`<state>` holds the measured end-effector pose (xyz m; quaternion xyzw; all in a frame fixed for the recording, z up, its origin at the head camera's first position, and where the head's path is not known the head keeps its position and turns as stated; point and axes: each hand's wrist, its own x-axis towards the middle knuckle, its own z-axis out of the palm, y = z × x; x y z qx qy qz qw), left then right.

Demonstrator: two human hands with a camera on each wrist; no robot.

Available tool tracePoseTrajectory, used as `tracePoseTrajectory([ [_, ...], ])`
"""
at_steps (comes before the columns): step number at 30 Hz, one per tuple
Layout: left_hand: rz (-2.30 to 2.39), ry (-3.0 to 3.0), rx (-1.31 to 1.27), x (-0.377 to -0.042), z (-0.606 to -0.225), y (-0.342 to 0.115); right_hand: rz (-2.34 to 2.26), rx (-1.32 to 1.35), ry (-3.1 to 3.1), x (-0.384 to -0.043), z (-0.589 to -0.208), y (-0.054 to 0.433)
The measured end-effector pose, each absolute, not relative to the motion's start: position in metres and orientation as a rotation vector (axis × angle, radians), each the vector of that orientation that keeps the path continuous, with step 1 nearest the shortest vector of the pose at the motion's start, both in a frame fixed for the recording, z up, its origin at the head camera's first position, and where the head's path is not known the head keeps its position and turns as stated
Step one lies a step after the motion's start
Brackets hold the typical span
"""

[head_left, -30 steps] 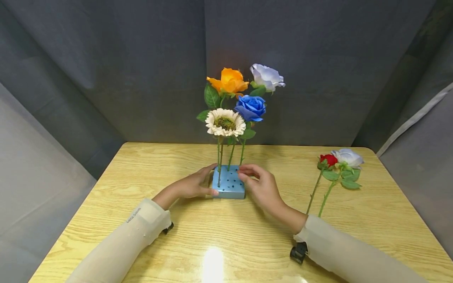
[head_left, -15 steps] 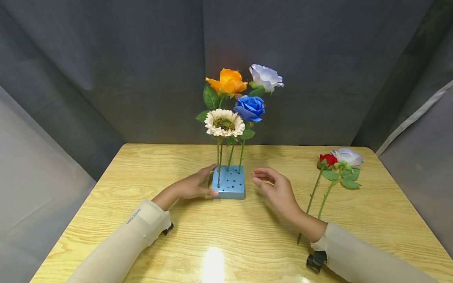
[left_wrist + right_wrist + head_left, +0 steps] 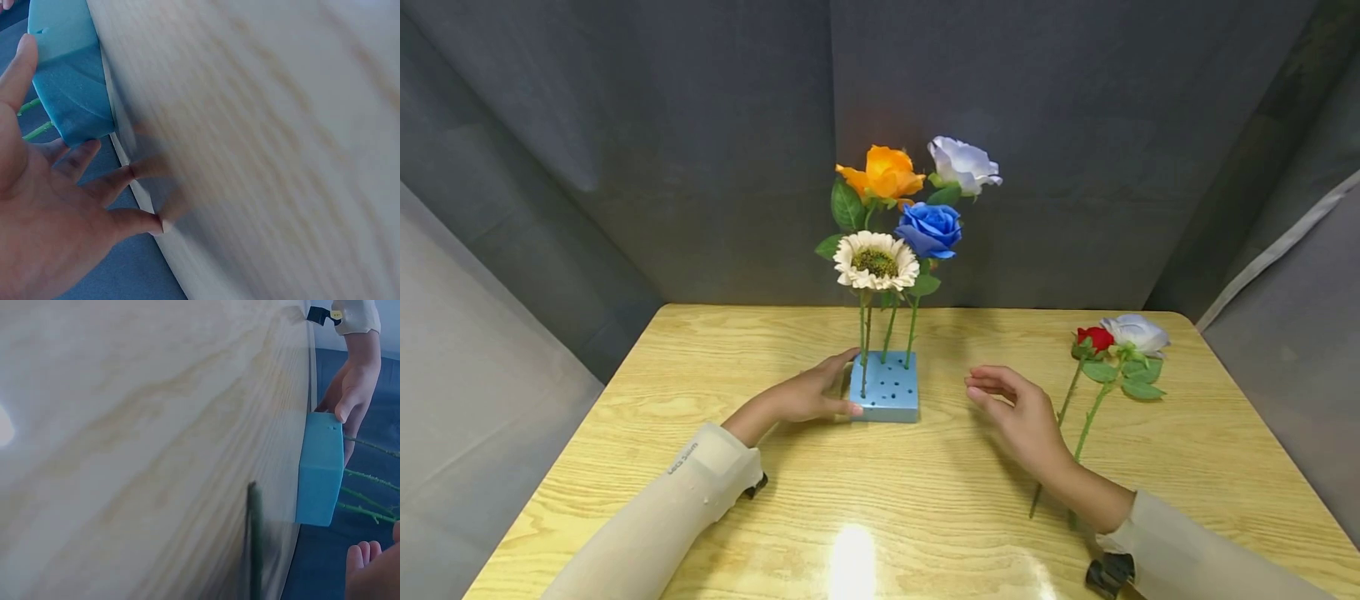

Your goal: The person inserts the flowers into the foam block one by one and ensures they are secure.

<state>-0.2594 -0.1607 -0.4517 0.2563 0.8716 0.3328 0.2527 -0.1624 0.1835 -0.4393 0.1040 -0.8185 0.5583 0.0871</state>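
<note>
My left hand [image 3: 811, 392] grips the left side of a light blue block [image 3: 891, 412] with small holes in its top. Its thumb lies at the front corner, fingertips at the back corner. Standing in the block are an orange flower [image 3: 883, 173], a pale lilac rose [image 3: 964, 165], a blue rose [image 3: 929, 229] and a cream sunflower [image 3: 876, 261]. My right hand [image 3: 1018, 417] hovers to the right of the block, fingers loosely bent and holding nothing. Beside it lie a red rose [image 3: 1094, 339] and another pale lilac rose [image 3: 1137, 333]; the forearm partly covers their stems.
All of this rests on a wood-grain table [image 3: 760, 517]. A dark grey curtain [image 3: 700, 150] hangs behind its far edge. In the right wrist view, a blurred green stem [image 3: 255, 544] shows close to the camera.
My right hand has moved away from the block, to the right and slightly nearer, toward the lying roses. My left hand and the standing flowers have stayed nearly still.
</note>
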Motion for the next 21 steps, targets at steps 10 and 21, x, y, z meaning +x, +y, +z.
tracePoseTrajectory([
  [10,0.908,2.367,0.693,-0.258,-0.450,-0.160,1.566,0.257,-2.482,-0.150,-0.445,0.209],
  [21,0.890,2.381,0.703,-0.259,-0.450,-0.160,1.626,0.080,-2.571,-0.132,-0.445,0.233],
])
